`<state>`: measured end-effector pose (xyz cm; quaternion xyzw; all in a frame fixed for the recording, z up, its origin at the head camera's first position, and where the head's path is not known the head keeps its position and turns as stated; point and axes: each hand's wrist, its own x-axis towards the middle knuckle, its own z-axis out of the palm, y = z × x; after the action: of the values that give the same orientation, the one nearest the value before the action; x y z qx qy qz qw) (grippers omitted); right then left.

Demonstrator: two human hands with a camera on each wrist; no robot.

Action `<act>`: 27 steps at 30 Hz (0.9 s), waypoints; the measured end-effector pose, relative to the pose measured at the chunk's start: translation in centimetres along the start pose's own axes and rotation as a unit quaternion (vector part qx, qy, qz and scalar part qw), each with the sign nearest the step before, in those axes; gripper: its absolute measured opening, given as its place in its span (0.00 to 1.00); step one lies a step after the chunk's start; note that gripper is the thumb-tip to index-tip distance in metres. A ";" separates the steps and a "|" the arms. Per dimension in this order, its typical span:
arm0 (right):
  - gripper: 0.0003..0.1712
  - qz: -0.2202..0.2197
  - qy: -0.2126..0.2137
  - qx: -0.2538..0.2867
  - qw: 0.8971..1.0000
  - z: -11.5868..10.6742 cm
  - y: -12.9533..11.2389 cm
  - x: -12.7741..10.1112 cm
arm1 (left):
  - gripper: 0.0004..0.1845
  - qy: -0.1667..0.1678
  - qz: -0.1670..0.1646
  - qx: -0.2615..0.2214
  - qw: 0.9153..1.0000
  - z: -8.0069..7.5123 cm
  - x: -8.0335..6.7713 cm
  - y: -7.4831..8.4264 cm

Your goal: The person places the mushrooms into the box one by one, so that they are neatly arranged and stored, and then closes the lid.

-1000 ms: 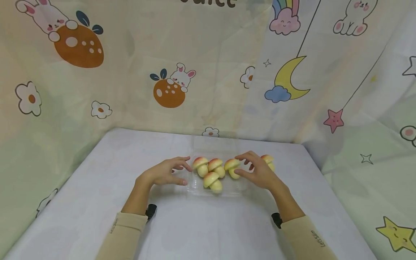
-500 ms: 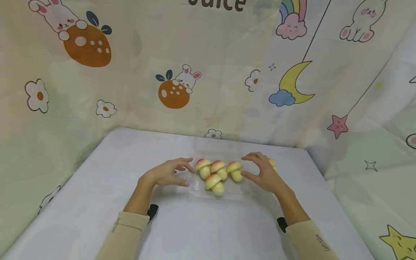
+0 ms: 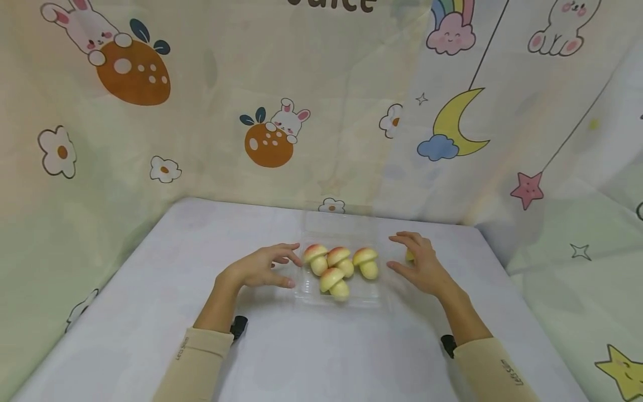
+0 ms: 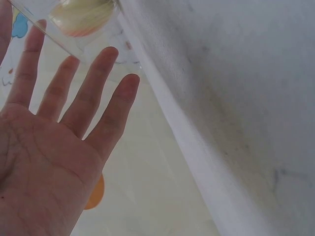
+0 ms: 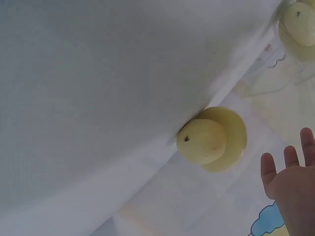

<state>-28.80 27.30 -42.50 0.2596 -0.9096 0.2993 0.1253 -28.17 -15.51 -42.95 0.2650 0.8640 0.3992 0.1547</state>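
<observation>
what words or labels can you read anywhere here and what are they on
"Juice": on the backdrop cloth, top middle, its upper half cut off by the frame edge, so read from the lower parts of the letters.
Small print on the left sleeve: too small to read.
Small print on the right sleeve: too small to read.
No text shows in the wrist views.

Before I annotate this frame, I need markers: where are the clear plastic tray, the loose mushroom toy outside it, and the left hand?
clear plastic tray (image 3: 374, 300): head view, front right rim.
loose mushroom toy (image 5: 203, 140): right wrist view, stem end.
left hand (image 3: 256, 268): head view, back of hand.
</observation>
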 end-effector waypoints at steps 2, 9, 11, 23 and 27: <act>0.34 0.005 0.006 -0.008 1.000 -0.1 0.3 0.0 | 0.26 0.000 0.000 -0.001 1.000 0.0 -0.1 0.0; 0.34 0.043 0.012 -0.035 0.998 -0.5 1.4 -0.1 | 0.26 -0.003 0.013 0.000 1.000 -0.1 -0.1 -0.1; 0.35 0.050 0.011 -0.038 0.998 -0.7 1.7 -0.1 | 0.26 -0.005 0.014 0.002 1.000 -0.1 -0.1 0.0; 0.38 0.075 -0.001 -0.046 0.996 -1.2 2.3 0.0 | 0.27 -0.006 0.016 -0.002 1.000 -0.3 -0.2 0.0; 0.38 0.077 -0.004 -0.043 0.996 -1.2 2.6 -0.2 | 0.26 -0.007 0.014 -0.003 1.000 -0.3 -0.2 -0.2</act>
<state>-29.96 29.94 -42.85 0.1839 -0.9395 0.2674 0.1095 -28.18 -15.89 -42.89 0.2798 0.8578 0.4019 0.1562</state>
